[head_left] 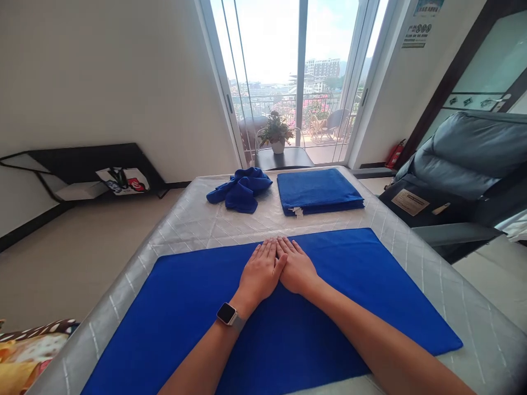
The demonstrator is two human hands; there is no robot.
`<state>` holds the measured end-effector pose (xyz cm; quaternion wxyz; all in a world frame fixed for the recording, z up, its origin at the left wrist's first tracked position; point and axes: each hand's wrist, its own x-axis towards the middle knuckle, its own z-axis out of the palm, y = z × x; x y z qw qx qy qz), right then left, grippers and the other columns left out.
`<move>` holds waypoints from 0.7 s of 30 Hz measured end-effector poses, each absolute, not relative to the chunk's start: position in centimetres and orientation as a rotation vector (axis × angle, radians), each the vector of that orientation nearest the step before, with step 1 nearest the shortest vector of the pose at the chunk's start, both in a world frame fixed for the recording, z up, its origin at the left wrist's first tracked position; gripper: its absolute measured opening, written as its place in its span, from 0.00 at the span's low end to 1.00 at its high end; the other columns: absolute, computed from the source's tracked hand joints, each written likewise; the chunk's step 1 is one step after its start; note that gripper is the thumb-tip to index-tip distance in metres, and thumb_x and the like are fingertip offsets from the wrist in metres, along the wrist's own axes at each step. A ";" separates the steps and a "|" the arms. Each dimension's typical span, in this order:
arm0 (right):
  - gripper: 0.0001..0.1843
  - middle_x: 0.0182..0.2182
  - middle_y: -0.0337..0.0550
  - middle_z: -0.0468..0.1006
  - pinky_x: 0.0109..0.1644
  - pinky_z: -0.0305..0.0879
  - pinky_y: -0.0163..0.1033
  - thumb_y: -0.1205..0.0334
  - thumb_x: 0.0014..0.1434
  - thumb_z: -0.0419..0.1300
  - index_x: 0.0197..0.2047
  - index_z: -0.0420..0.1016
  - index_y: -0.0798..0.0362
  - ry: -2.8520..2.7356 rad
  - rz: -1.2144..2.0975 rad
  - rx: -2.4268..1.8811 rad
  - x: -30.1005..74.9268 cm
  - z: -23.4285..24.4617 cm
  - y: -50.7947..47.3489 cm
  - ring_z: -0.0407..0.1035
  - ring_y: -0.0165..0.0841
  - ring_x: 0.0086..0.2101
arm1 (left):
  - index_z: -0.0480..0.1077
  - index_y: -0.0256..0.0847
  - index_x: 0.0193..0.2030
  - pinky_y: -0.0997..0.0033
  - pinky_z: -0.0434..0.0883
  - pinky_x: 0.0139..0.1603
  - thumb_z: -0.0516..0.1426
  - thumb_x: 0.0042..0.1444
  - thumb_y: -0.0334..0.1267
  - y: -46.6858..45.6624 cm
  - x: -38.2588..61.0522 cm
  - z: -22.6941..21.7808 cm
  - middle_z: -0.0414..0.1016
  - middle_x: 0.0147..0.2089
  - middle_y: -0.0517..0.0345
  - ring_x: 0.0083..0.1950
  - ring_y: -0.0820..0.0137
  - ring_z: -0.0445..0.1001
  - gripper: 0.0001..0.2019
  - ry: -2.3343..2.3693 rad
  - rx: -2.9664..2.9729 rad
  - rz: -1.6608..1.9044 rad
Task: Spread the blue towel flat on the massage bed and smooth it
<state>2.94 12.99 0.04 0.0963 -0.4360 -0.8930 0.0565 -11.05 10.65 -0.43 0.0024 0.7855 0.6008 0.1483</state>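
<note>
A large blue towel (185, 307) lies spread flat on a bed with a silver quilted cover (197, 225). My left hand (260, 271) and my right hand (295, 267) rest palm down side by side near the towel's far edge, fingers stretched out and touching each other. Neither hand holds anything. A smartwatch sits on my left wrist.
Beyond my hands lie a crumpled blue towel (241, 189) and a neatly folded stack of blue towels (317, 191). A potted plant (276, 133) stands on a small table by the glass balcony door. A dark massage chair (461, 170) is at the right, a black shelf (82, 167) at the left.
</note>
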 end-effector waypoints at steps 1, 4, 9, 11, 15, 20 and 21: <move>0.33 0.73 0.49 0.44 0.74 0.37 0.50 0.57 0.71 0.42 0.75 0.46 0.59 -2.644 0.168 -1.296 2.9 0.0 13.0 0.36 0.41 0.72 | 0.55 0.27 0.71 0.53 0.55 0.74 0.36 0.72 0.52 10.7 -11.0 -0.4 0.58 0.72 0.40 0.74 0.60 0.54 0.33 1.884 2.466 0.465; 0.33 0.73 0.49 0.44 0.74 0.36 0.50 0.56 0.71 0.41 0.75 0.46 0.59 -2.639 0.175 -1.303 3.0 -0.2 13.1 0.36 0.41 0.72 | 0.55 0.27 0.71 0.54 0.55 0.74 0.36 0.72 0.51 10.7 -11.1 -0.5 0.58 0.72 0.41 0.74 0.60 0.54 0.33 1.879 2.470 0.467; 0.33 0.73 0.50 0.46 0.74 0.37 0.48 0.55 0.72 0.39 0.75 0.47 0.61 -2.611 0.198 -1.318 2.8 -0.2 13.1 0.38 0.38 0.71 | 0.55 0.27 0.71 0.54 0.53 0.75 0.35 0.72 0.51 10.9 -11.2 -0.7 0.56 0.73 0.41 0.75 0.60 0.52 0.33 1.917 2.450 0.457; 0.33 0.73 0.51 0.47 0.74 0.38 0.48 0.54 0.72 0.37 0.74 0.48 0.63 -2.589 0.218 -1.357 2.9 0.0 13.1 0.40 0.38 0.71 | 0.55 0.27 0.71 0.54 0.53 0.75 0.35 0.71 0.53 10.9 -11.2 -0.7 0.55 0.74 0.40 0.75 0.60 0.52 0.34 1.947 2.441 0.434; 0.35 0.72 0.51 0.49 0.74 0.38 0.48 0.52 0.72 0.35 0.74 0.50 0.63 -2.550 0.226 -1.489 5.3 0.3 13.3 0.41 0.37 0.71 | 0.52 0.28 0.73 0.54 0.51 0.75 0.34 0.70 0.56 10.6 -13.2 -0.9 0.52 0.75 0.42 0.76 0.60 0.50 0.36 1.996 2.417 0.310; 0.36 0.73 0.46 0.46 0.74 0.37 0.47 0.48 0.71 0.35 0.75 0.48 0.58 -2.530 0.145 -1.702 14.4 0.2 14.9 0.40 0.35 0.71 | 0.53 0.32 0.73 0.51 0.51 0.75 0.36 0.70 0.54 9.3 -23.0 -1.8 0.52 0.75 0.42 0.76 0.59 0.50 0.34 2.124 2.384 0.222; 0.36 0.73 0.46 0.46 0.74 0.37 0.47 0.48 0.71 0.34 0.75 0.48 0.58 -2.504 0.114 -1.775 16.7 0.1 15.4 0.40 0.35 0.71 | 0.54 0.32 0.73 0.50 0.52 0.74 0.36 0.70 0.53 9.0 -25.7 -2.1 0.53 0.74 0.42 0.75 0.59 0.51 0.34 2.177 2.332 0.209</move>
